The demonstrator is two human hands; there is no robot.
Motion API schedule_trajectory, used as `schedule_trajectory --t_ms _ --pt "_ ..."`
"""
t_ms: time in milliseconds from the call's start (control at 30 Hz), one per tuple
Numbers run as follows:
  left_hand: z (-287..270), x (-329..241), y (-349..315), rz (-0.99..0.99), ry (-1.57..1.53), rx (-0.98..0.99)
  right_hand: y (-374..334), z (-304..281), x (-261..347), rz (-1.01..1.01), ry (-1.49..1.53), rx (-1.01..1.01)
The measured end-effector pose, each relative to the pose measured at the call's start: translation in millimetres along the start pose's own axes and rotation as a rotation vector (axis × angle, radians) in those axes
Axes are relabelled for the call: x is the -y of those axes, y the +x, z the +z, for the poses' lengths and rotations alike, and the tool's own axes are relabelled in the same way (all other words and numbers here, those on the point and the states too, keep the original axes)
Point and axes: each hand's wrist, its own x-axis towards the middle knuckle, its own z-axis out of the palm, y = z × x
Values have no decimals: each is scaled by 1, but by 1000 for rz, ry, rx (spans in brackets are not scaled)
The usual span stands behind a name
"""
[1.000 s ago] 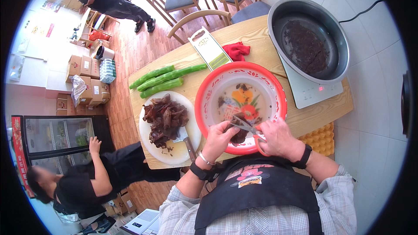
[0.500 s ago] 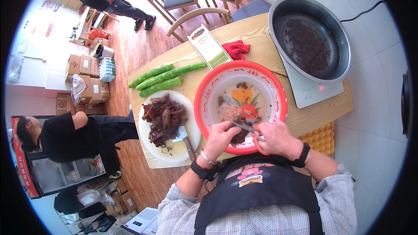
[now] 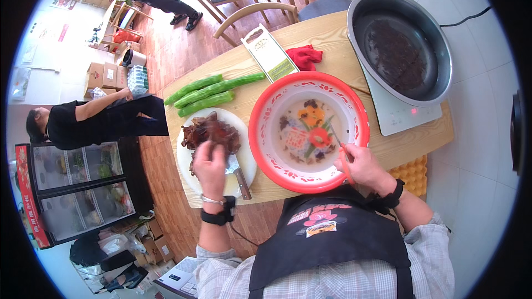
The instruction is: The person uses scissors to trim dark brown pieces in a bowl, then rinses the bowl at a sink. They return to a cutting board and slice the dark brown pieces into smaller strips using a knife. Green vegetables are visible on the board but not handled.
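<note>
My left hand (image 3: 209, 167), its fingers smeared by motion, is over a heap of dark brown wood ear mushrooms (image 3: 227, 137) on a round white cutting board (image 3: 247, 145). A knife with a wooden handle (image 3: 242, 182) lies on the board beside the heap. In my right hand (image 3: 364, 166) are scissors (image 3: 347, 163) with orange handles, their blades pointing over a red-rimmed white enamel basin (image 3: 256, 133). Cloudy water in the basin holds several small dark mushroom pieces, above a painted flower pattern.
Three long green vegetables (image 3: 213, 91) lie beyond the board, near a white grater (image 3: 266, 50) and red cloth (image 3: 303, 57). At right, a large pot (image 3: 354, 50) with dark contents stands on a white induction cooker (image 3: 396, 119). Two people (image 3: 83, 119) stand left, beyond the table (image 3: 332, 36).
My left hand has left the basin and moved left to the mushroom heap. The mushroom piece held at the scissors is gone from my hands. My right hand has shifted slightly right.
</note>
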Motion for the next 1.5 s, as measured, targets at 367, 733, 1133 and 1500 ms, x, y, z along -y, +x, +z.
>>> schedule_trajectory --t_ms 367,733,1133,1500 --pt "53 -31 -6 445 366 83 -5 -7 -24 78 163 -64" --pt "213 -43 -68 581 567 1027 -8 -1 -23 31 226 -125" --pt "163 -68 2 -563 -647 1056 -16 -2 -33 132 518 15" --pt "141 -79 -9 -538 -878 945 -23 3 -5 5 -6 96"
